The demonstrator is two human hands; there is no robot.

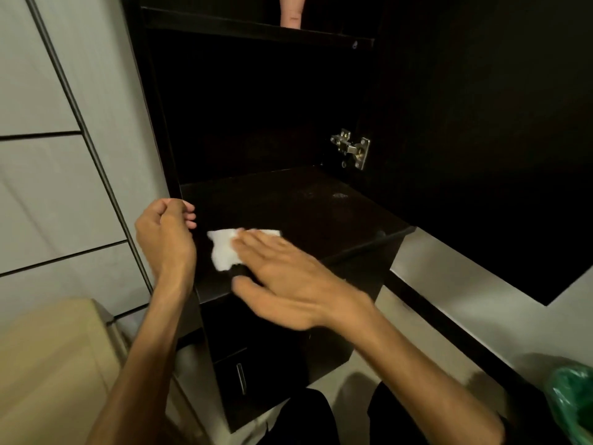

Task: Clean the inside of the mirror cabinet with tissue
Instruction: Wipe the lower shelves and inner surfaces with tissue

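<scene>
The dark mirror cabinet stands open in front of me, its door swung out to the right. On the bottom shelf lies a white tissue. My right hand lies flat on the tissue with straight fingers, pressing it against the shelf near the front edge. My left hand is beside the cabinet's left front edge, its fingers curled and holding nothing that I can see. Pale smudges show toward the back right of the shelf.
A metal hinge sits at the cabinet's right inner side. An upper shelf carries a pale object. A tiled wall is on the left, a beige fixture at lower left, a green bag at lower right.
</scene>
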